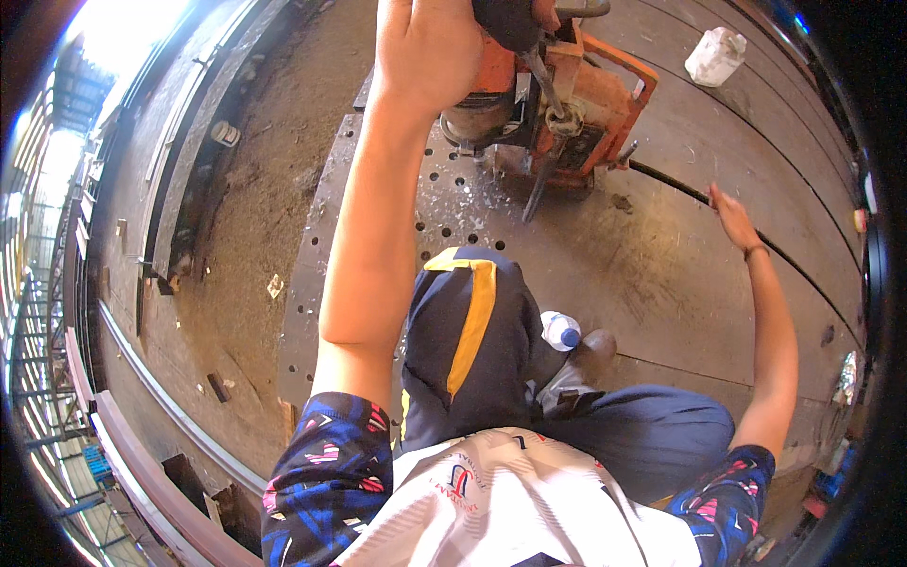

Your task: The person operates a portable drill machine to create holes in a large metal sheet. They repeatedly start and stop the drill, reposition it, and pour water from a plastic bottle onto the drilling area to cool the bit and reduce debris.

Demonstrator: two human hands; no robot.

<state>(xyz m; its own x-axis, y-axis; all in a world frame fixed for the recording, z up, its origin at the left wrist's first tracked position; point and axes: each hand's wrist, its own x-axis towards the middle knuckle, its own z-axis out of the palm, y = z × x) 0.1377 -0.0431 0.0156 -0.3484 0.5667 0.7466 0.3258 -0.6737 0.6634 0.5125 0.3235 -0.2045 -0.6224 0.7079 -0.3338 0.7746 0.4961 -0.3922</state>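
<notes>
An orange magnetic-base drill (572, 104) stands on a steel plate (331, 227) with several drilled holes. My left hand (430, 52) reaches up to its black upper part (510, 19), a fingertip showing on the far side of it; the upper edge cuts off part of the hand. A metal feed handle (539, 184) sticks out of the drill toward me. Out to the right, my right hand (732, 219) hangs with its fingers stretched, holding nothing that I can see. Behind it runs a black line like a cable (675, 180); whether they touch, I cannot tell.
Pale metal chips (463, 222) lie around the drill. Between my legs stands a bottle with a blue cap (565, 333). A white jerrycan (715, 57) is at the far right, and a small white tub (225, 133) at the far left. Steel beams (194, 142) line the left side.
</notes>
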